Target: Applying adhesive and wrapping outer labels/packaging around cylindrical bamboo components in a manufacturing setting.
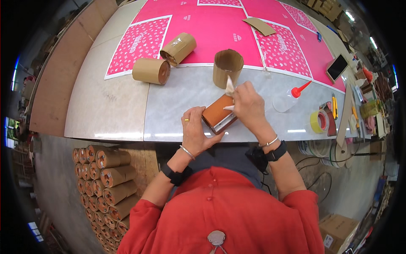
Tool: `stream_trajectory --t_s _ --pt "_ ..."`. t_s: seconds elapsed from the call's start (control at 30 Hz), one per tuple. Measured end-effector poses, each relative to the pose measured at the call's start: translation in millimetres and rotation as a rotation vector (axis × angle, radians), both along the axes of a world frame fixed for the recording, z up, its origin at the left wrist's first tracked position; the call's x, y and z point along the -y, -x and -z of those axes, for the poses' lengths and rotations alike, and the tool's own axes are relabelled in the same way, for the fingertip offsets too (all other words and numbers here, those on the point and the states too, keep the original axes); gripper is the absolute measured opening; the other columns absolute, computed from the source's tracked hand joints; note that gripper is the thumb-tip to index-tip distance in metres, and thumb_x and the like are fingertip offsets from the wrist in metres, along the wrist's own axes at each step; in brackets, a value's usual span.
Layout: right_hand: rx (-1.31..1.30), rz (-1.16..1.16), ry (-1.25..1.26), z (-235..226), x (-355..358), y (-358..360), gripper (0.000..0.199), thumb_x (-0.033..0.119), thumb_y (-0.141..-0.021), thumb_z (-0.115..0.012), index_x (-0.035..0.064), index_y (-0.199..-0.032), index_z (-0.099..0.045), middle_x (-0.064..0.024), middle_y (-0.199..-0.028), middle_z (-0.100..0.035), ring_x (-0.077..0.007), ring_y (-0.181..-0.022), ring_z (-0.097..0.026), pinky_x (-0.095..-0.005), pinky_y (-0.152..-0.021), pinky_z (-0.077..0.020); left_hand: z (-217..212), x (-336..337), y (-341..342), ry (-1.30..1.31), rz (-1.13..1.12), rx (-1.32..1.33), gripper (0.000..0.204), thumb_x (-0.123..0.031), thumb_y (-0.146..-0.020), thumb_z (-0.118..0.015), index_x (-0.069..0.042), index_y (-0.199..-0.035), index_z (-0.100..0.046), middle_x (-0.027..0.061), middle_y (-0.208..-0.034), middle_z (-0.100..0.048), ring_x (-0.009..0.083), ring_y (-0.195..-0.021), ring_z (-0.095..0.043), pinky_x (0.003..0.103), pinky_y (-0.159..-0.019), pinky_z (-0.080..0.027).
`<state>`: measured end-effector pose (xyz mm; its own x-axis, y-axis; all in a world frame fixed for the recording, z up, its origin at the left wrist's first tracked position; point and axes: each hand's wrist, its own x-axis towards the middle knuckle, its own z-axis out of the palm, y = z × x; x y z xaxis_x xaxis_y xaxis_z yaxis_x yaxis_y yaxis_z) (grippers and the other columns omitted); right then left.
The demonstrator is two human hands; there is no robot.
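My left hand (pixel 195 129) holds the near end of a small orange-brown block with a metal edge (pixel 218 113), lying on the grey worktop (pixel 169 106). My right hand (pixel 247 106) pinches a crumpled white cloth or paper (pixel 229 89) against the block's top far end. Just behind the hands a brown cardboard tube (pixel 227 67) stands upright and open. Two more cardboard tubes (pixel 151 70) (pixel 178 48) lie on their sides to the left, near the large pink printed sheets (pixel 220 29).
A clear squeeze bottle with a red nozzle (pixel 291 97), a roll of yellow tape (pixel 319 121), a yellow utility knife (pixel 335 107) and a phone (pixel 337 67) lie to the right. Several stacked cardboard tubes (pixel 105 182) lie on the floor at the left.
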<state>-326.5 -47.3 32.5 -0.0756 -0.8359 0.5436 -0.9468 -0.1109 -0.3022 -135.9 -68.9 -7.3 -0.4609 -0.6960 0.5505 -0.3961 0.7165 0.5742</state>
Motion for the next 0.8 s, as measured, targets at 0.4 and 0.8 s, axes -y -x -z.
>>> stream_trajectory --t_s 0.4,0.8 --pt "0.097 0.037 0.053 -4.4 -10.9 -6.6 0.015 0.008 -0.071 -0.065 0.0056 -0.081 -0.055 -0.0099 -0.082 -0.051 -0.0273 -0.065 -0.059 -0.0378 -0.052 -0.0471 -0.6 -18.2 -3.0 -0.249 -0.002 -0.021 0.078 -0.035 -0.062 -0.079 0.0 -0.124 -0.045 0.0172 -0.119 -0.049 0.0343 -0.11 -0.047 0.044 -0.097 -0.031" --pt "0.036 -0.009 0.103 -5.8 -20.2 -17.7 0.021 0.011 -0.065 -0.068 0.006 -0.08 -0.054 -0.0105 -0.079 -0.051 -0.0274 -0.064 -0.058 -0.0368 -0.053 -0.0489 0.8 -15.8 6.0 0.027 0.064 0.001 0.079 -0.029 -0.058 -0.082 -0.001 -0.122 -0.046 0.0164 -0.114 -0.053 0.0355 -0.112 -0.046 0.043 -0.095 -0.033"
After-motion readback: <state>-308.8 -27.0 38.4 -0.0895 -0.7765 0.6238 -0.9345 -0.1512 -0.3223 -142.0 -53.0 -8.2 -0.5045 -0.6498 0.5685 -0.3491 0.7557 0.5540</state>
